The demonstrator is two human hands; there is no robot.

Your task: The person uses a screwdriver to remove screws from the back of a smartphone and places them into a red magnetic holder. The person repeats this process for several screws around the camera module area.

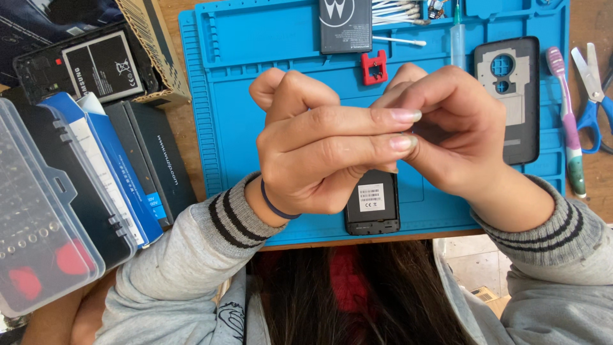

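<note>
The left hand (319, 147) and the right hand (456, 131) are raised together above a blue work mat (255, 76), fingertips meeting in the middle. The left hand's fingers are stretched flat toward the right, while the right hand is curled, its fingers pinched in against the left fingertips. Whatever sits between them is too small or too hidden to make out, so it cannot be told whether either hand grips anything. A dark band circles the left wrist, and both arms wear grey sleeves with dark stripes at the cuffs.

Just below the hands, at the near edge of the mat, lies an open black phone (373, 203) with a white label on it, partly covered by the left hand. Beyond the hands on the mat is a small red tool (374, 68), a black battery (345, 25) at the far edge, and white cotton swabs (396, 13) beside it. To the right of the hands lies a black phone back cover (509, 96) with a clear syringe (457, 41) just left of it.

Off the mat's right edge are a pink and green toothbrush (568, 121) and blue-handled scissors (592, 96). To the left are a cardboard box (156, 51), another phone with its battery showing (83, 67), blue and black boxes (137, 166), and a clear plastic case (35, 217).
</note>
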